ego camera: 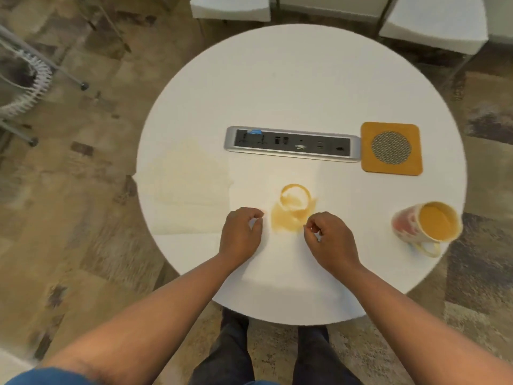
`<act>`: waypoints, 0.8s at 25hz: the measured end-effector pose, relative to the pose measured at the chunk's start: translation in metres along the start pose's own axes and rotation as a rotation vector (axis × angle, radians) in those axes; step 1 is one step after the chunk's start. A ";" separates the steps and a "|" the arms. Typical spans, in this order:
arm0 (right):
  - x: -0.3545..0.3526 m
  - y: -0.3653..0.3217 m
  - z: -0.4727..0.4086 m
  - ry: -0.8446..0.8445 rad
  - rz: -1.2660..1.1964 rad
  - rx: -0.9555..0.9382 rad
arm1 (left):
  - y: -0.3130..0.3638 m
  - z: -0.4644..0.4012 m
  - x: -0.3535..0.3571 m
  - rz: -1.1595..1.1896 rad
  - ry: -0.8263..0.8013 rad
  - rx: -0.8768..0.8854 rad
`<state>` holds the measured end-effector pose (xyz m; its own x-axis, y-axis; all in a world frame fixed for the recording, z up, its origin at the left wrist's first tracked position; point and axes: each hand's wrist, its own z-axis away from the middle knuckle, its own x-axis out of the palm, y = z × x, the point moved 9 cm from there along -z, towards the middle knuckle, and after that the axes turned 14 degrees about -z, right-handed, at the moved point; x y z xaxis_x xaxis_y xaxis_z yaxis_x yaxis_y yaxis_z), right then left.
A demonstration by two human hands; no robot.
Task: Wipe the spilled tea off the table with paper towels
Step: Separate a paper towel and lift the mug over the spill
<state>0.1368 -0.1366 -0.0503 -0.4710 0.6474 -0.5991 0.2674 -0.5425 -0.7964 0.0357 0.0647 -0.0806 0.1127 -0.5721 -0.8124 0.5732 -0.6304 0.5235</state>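
Note:
A brown tea spill (288, 215) with a ring mark shows through a white paper towel (280, 262) spread over the near middle of the round white table (277, 79). My left hand (242, 232) has curled fingers and pinches the towel just left of the stain. My right hand (330, 237) pinches it just right of the stain. A second paper towel (188, 184), faintly stained, lies flat at the table's left edge.
A mug (427, 226) full of tea stands near the right edge. An orange coaster (391, 148) lies beside a built-in power socket strip (291, 144) at the table's centre. White chairs (433, 20) stand beyond the far edge, and a metal rack (25, 87) stands on the floor at the left.

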 end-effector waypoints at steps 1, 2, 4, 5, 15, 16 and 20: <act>0.019 -0.014 -0.008 -0.049 -0.001 -0.033 | -0.020 0.000 -0.011 -0.022 0.024 -0.021; 0.038 -0.027 -0.014 -0.099 -0.002 -0.067 | -0.038 0.002 -0.019 -0.054 0.028 -0.036; 0.079 -0.049 -0.026 -0.207 -0.016 -0.105 | -0.072 0.008 -0.033 -0.142 0.031 -0.031; 0.097 -0.055 -0.030 -0.256 -0.027 -0.099 | -0.084 0.011 -0.039 -0.190 0.047 -0.008; 0.187 -0.075 -0.058 -0.278 -0.140 0.259 | -0.133 0.008 -0.057 -0.243 0.103 0.101; 0.188 -0.076 -0.058 -0.271 -0.131 0.262 | -0.132 0.006 -0.060 -0.248 0.120 0.112; 0.190 -0.072 -0.055 -0.276 -0.215 0.345 | -0.126 -0.004 -0.073 -0.261 0.150 0.121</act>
<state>0.0742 0.0545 -0.1116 -0.7028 0.6232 -0.3431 -0.1325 -0.5884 -0.7976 -0.0416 0.1878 -0.0885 0.0981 -0.3051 -0.9473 0.4988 -0.8086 0.3121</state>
